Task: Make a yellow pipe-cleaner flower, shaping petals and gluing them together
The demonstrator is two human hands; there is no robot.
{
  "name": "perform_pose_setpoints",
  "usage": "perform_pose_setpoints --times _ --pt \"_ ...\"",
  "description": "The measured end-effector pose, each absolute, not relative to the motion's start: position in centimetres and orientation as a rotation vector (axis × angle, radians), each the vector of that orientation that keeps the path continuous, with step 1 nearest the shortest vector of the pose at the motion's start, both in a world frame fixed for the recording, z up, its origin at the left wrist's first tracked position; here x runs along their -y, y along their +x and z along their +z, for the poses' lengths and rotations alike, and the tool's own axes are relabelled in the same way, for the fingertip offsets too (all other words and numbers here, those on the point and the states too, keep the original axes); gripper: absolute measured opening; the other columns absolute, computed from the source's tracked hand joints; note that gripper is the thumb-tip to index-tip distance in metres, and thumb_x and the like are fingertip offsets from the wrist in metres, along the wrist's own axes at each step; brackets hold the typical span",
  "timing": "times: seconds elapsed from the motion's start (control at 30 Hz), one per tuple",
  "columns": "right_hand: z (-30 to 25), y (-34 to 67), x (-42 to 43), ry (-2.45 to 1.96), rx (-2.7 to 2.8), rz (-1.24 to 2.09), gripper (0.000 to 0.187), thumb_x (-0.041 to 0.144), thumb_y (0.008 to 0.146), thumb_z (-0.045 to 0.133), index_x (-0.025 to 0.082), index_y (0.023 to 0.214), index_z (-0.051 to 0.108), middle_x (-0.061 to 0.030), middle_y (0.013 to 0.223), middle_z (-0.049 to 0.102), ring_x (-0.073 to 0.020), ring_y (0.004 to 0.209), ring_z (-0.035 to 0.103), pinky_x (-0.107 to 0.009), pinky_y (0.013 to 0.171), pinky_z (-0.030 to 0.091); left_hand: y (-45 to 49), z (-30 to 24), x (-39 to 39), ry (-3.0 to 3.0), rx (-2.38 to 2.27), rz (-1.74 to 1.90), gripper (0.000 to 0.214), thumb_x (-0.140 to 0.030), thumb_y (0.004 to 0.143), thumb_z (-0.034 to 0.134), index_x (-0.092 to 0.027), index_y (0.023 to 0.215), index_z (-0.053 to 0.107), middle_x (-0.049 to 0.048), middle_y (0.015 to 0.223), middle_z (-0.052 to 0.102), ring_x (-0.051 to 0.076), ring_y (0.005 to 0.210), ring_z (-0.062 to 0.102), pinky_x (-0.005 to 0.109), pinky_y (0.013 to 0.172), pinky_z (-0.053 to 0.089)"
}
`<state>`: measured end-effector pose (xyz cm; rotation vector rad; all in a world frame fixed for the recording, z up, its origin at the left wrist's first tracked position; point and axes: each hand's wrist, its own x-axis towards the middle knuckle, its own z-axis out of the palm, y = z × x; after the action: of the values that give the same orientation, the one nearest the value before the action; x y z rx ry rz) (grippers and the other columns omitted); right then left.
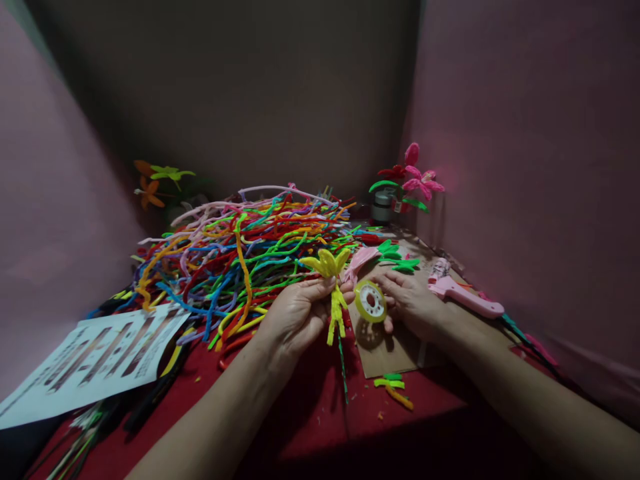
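Between the thumb and fingers of my left hand (300,310) is a yellow pipe-cleaner flower (327,263), held upright. Its petals spread above the grip, yellow strips hang below it, and a thin green stem (343,373) points down. My right hand (413,300) is closed on a roll of yellowish tape (371,301) with a white core, just right of the flower. Whether a strip of tape runs from roll to flower, I cannot tell. Behind the roll lie a pink pipe-cleaner piece (361,259) and green leaves (400,263).
A large heap of coloured pipe cleaners (260,247) covers the back left. A printed sheet (100,360) lies at the left, a cardboard piece (385,357) under my right hand. A pink glue gun (465,297) rests at the right. Finished flowers (420,180) stand behind.
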<state>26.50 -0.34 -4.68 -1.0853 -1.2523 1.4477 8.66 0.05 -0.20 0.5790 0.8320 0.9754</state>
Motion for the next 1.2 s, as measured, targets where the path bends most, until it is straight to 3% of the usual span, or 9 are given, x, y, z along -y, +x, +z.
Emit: perform_pose_setpoints --times 0.07,0.2,0.27,0.47,0.6,0.7,0.8,0.93,1.2 --pt "-4.8 26.6 0.3 -1.245 1.427 1.155 0.023 0.039 0.08 0.047 0.019 0.09 0.051 -0.0015 0.072 0.052 -0.0108 0.047 0.049 -0.024 0.036 0.042 8.9 -0.5 0.0 0.585 -0.833 0.989 0.014 -0.002 0.075 0.049 -0.005 0.074 0.062 0.0119 0.069 0.066 0.018 0.062 0.064 0.027 0.059 0.055" --pt "-4.8 26.5 1.1 -1.38 1.717 0.299 0.017 0.023 0.077 0.049 0.018 0.093 0.052 -0.0086 0.094 0.052 -0.019 0.078 0.053 -0.034 0.067 0.046 9.1 -1.0 0.0 0.604 -0.838 0.991 0.014 -0.002 0.075 0.048 -0.004 0.076 0.062 0.0122 0.07 0.066 0.018 0.064 0.065 0.027 0.062 0.055" --pt "-4.7 26.3 1.7 -1.37 1.785 0.079 0.02 0.019 0.077 0.049 0.017 0.097 0.05 -0.0101 0.096 0.051 -0.0215 0.087 0.05 -0.036 0.075 0.042 9.2 -1.0 -0.1 0.606 -0.836 0.999 0.014 -0.002 0.076 0.048 -0.004 0.078 0.062 0.0124 0.072 0.066 0.018 0.066 0.065 0.027 0.062 0.055" --pt "-4.7 25.4 1.9 -1.317 2.119 0.008 0.011 0.019 0.075 0.051 0.015 0.085 0.052 -0.0091 0.088 0.055 -0.0213 0.084 0.046 -0.033 0.075 0.039 8.9 -0.2 -0.5 0.575 -0.86 1.076 0.015 -0.001 0.076 0.047 -0.006 0.077 0.062 0.0105 0.069 0.066 0.017 0.061 0.065 0.026 0.057 0.055" --pt "-5.3 24.8 0.8 -1.357 2.265 -0.072 0.018 0.024 0.076 0.051 0.013 0.089 0.053 -0.0108 0.086 0.057 -0.023 0.083 0.045 -0.034 0.073 0.038 8.5 -0.2 -0.8 0.592 -0.805 1.09 0.017 -0.001 0.076 0.047 -0.006 0.082 0.062 0.0098 0.069 0.066 0.016 0.063 0.065 0.025 0.058 0.055" --pt "-5.6 24.7 0.5 -1.366 2.299 -0.142 0.014 0.018 0.079 0.045 0.012 0.087 0.054 -0.012 0.084 0.057 -0.0223 0.08 0.046 -0.033 0.07 0.038 8.1 -0.6 -1.2 0.607 -0.795 1.094 0.017 -0.001 0.076 0.047 -0.005 0.08 0.062 0.0101 0.069 0.066 0.015 0.061 0.064 0.024 0.058 0.054" --pt "-5.1 25.3 1.0 -1.382 2.232 -0.053 0.011 0.017 0.078 0.045 0.012 0.081 0.055 -0.0099 0.078 0.057 -0.0192 0.072 0.046 -0.032 0.065 0.038 7.7 -0.8 -1.7 0.608 -0.796 1.104 0.016 -0.001 0.076 0.046 -0.005 0.076 0.062 0.01 0.067 0.065 0.015 0.057 0.063 0.025 0.057 0.054" --pt "-3.6 27.1 2.8 -1.354 2.084 0.388 0.013 0.021 0.075 0.051 0.015 0.086 0.056 -0.0048 0.077 0.056 -0.0153 0.068 0.048 -0.029 0.062 0.039 7.6 -0.8 -1.9 0.613 -0.801 1.106 0.016 -0.001 0.076 0.045 -0.005 0.077 0.061 0.0101 0.066 0.065 0.015 0.054 0.062 0.024 0.052 0.053" --pt "-2.3 29.3 4.5 -1.128 1.66 0.996 0.029 0.024 0.075 0.056 0.019 0.103 0.052 -0.0043 0.092 0.053 -0.0148 0.083 0.051 -0.029 0.072 0.042 8.1 -0.7 -1.4 0.59 -0.851 1.022 0.014 -0.003 0.076 0.045 -0.006 0.075 0.059 0.0092 0.062 0.063 0.016 0.052 0.062 0.026 0.049 0.052"
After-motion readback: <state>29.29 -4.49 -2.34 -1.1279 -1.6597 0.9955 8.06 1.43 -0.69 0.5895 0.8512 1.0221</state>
